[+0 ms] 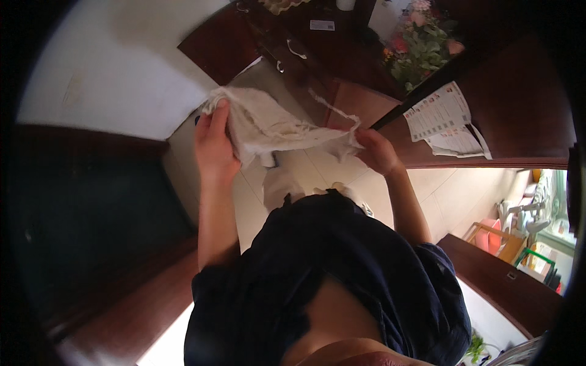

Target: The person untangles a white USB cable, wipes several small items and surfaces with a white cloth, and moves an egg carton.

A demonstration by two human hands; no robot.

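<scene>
A cream-white cloth [274,123] with frayed, worn edges is stretched between my two hands above the tiled floor. My left hand [216,137] grips its bunched left end, thumb on top. At the other end, my right hand [376,150] pinches a corner between thumb and fingers. A loose twisted strand of the cloth trails up and left from near my right hand. The cloth sags in folds in the middle, and its underside is hidden.
Dark wooden drawers with metal handles [296,49] stand ahead. Printed sheets [439,112] hang on a dark red wooden panel [512,100] at right, near a flower bouquet [421,55]. A white wall [114,68] is at left. Beyond the doorway are a pink bin [488,235] and other items.
</scene>
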